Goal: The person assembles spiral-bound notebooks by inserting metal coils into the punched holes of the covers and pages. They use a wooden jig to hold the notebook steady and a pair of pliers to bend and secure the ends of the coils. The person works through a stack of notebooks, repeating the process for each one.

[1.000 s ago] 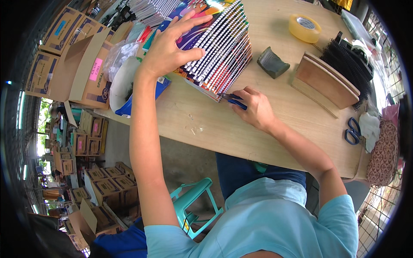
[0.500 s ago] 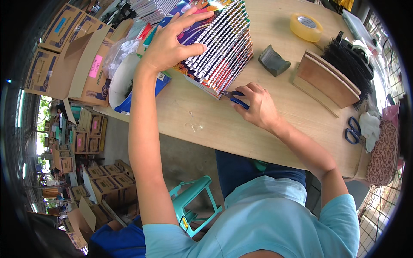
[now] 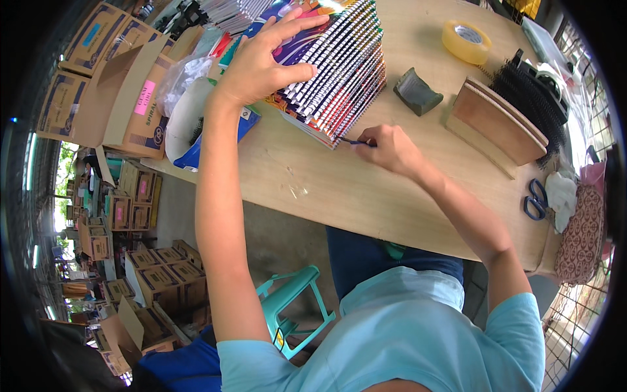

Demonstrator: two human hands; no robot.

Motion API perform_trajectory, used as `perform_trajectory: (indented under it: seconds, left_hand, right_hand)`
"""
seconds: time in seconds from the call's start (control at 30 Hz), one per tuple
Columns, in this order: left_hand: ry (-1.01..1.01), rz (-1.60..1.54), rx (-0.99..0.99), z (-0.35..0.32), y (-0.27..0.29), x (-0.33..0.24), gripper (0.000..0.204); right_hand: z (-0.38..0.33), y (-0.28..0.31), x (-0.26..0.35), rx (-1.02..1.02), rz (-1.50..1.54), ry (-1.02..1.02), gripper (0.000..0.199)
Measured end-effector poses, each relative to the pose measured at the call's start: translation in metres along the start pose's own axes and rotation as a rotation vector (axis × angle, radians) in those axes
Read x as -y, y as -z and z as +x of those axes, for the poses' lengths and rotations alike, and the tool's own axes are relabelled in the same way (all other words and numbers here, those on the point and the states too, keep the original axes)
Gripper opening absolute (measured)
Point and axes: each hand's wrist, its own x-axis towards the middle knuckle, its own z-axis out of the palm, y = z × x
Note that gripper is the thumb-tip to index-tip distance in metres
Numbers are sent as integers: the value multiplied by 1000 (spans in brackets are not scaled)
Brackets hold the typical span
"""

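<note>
A tall stack of spiral-bound notebooks (image 3: 339,72) with colourful covers stands on the table, its coil edges facing right. Fingers spread, my left hand (image 3: 264,65) rests on the top cover, with the thumb near the coils. My right hand (image 3: 392,149) grips small dark blue wire cutters (image 3: 357,142). Their tip meets the coil end at the stack's lower near corner. Most of the cutters' handles are hidden behind my fingers.
On the table are a tape roll (image 3: 466,41), a dark curved block (image 3: 418,92), a wooden holder (image 3: 495,124) beside black coils (image 3: 532,91), and scissors (image 3: 535,198). Clear scraps (image 3: 297,189) lie near the front edge. Left are a blue-white container (image 3: 189,140) and cardboard boxes (image 3: 134,98); below, a green stool (image 3: 294,300).
My right hand has turned the cutters, so their handles now look closed together rather than spread. Their tip stays at the stack's lower corner. My left hand has barely moved.
</note>
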Motion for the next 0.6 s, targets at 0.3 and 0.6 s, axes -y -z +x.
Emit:
perform_trajectory:
  seconds: [0.3,0.6]
  left_hand:
    - [-5,14,-31,-2,-1,0,67]
    - [-15,28,-10,-4,0,0,67]
  right_hand:
    - [-22,-40,-14,-400,-303,346,33]
    - [14,11,17,237,4,-186,26]
